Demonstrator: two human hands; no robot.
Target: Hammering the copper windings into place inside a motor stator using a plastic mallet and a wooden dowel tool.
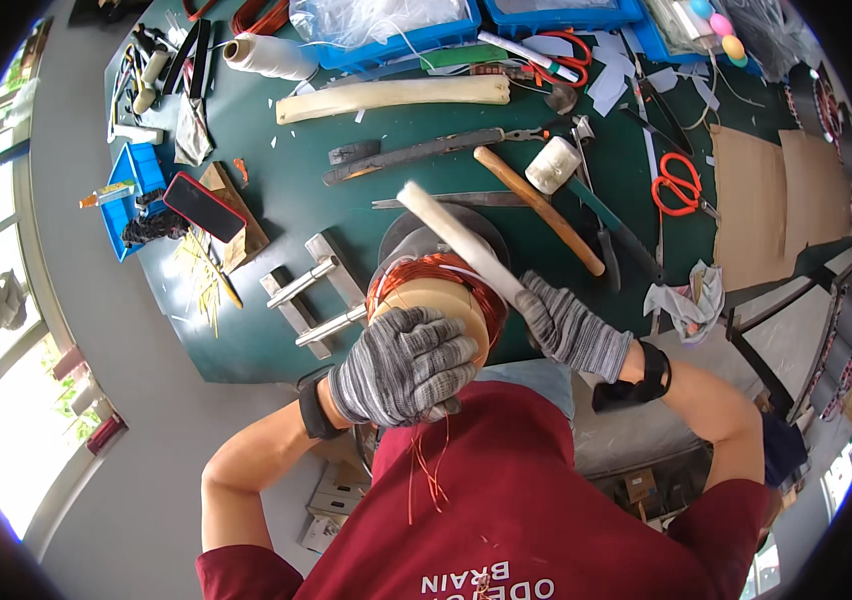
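My left hand (408, 368), in a grey striped knit glove, lies over the front of a round copper-wound stator (491, 310), its fingers curled against the pale cylindrical face (433, 297). Orange copper windings ring that pale part. Loose copper wire ends (426, 470) hang below the hand against the red shirt. In my right hand (574, 325), gloved the same way, is the near end of a pale flat bar (461, 240). The bar slants up to the left across the far side of the windings. Whether it touches them I cannot tell.
Beyond lie a wooden-handled hammer (541, 210), a white-headed mallet (553, 165), a dark file-like bar (411, 155) and another pale bar (393, 98). A metal stand (316, 290) and a phone (205, 207) are left; red scissors (678, 185) and cardboard (761, 205) right.
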